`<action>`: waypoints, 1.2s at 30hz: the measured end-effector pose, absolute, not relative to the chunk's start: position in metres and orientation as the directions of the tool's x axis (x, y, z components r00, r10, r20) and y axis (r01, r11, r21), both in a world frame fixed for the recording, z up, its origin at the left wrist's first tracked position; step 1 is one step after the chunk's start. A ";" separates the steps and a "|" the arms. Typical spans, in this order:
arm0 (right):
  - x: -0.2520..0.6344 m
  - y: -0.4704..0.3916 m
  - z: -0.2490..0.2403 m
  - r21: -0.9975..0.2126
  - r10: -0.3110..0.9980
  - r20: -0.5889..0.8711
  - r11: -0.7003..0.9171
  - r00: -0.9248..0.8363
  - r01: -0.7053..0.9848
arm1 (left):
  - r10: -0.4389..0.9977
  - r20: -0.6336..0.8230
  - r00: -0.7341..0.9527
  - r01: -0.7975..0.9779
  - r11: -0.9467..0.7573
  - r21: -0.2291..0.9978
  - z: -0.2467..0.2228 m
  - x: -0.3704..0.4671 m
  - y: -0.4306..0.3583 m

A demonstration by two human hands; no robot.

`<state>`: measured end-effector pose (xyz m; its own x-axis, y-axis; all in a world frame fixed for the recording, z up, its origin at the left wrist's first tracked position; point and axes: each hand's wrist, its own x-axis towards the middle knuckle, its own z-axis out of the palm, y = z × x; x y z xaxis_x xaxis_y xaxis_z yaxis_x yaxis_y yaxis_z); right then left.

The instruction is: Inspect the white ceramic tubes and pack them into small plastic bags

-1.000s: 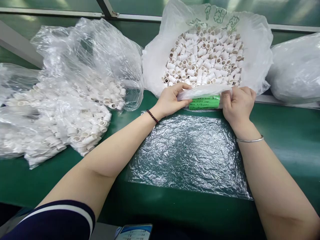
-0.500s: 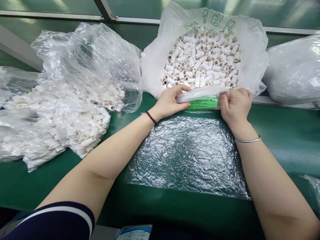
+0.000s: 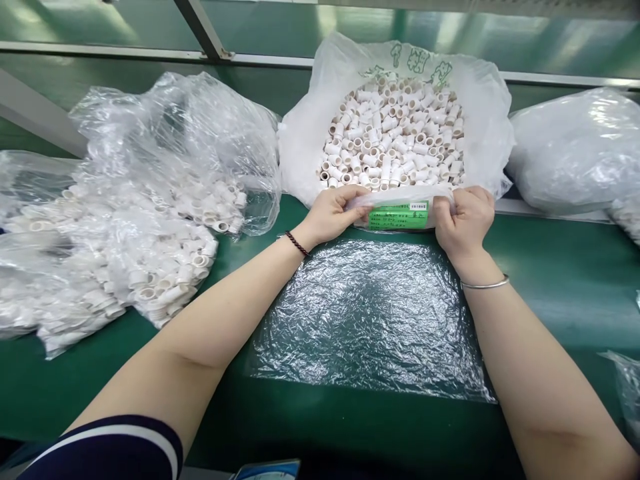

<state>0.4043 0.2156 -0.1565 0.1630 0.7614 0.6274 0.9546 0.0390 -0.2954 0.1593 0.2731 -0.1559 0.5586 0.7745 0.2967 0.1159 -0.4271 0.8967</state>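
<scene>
A wide-open white plastic bag (image 3: 300,150) holds a heap of short white pipe fittings (image 3: 395,140). My left hand (image 3: 333,215) pinches the bag's near rim, thumb in front and fingers over the edge. On the same rim, further right, my right hand (image 3: 465,220) is closed in a fist round the plastic. Between the two hands a green label (image 3: 399,217) with handwriting shows on the bag's front. Just below my hands, a flat clear plastic bag (image 3: 370,320) lies crinkled on the green table.
Clear bags of white fittings (image 3: 165,267) are piled at the left. Another filled plastic bag (image 3: 575,153) stands at the right. A metal rail (image 3: 270,61) runs behind. A blue-and-white card or booklet (image 3: 267,470) shows at the bottom edge.
The whole view has shifted, so things sit slightly lower. Both hands keep their hold on the rim, and more of the green label shows.
</scene>
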 end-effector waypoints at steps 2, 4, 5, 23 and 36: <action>0.405 0.216 -0.158 -0.282 0.761 0.627 0.024 0.166 0.959 | 0.769 0.280 0.574 0.069 -0.386 0.920 -0.155 0.159 0.272; 0.405 0.217 -0.158 -0.274 0.764 0.623 0.012 0.168 0.962 | 0.765 0.288 0.576 0.057 -0.389 0.919 -0.155 0.159 0.272; 0.405 0.216 -0.158 -0.274 0.763 0.624 0.010 0.169 0.962 | 0.765 0.294 0.574 0.057 -0.396 0.917 -0.154 0.159 0.271; 0.404 0.215 -0.157 -0.296 0.774 0.617 0.058 0.144 0.954 | 0.780 0.317 0.539 0.077 -0.420 0.904 -0.157 0.162 0.274; 0.409 0.217 -0.163 -0.282 0.673 0.732 0.161 0.104 0.946 | 0.775 0.354 0.524 0.135 -0.486 0.863 -0.157 0.161 0.275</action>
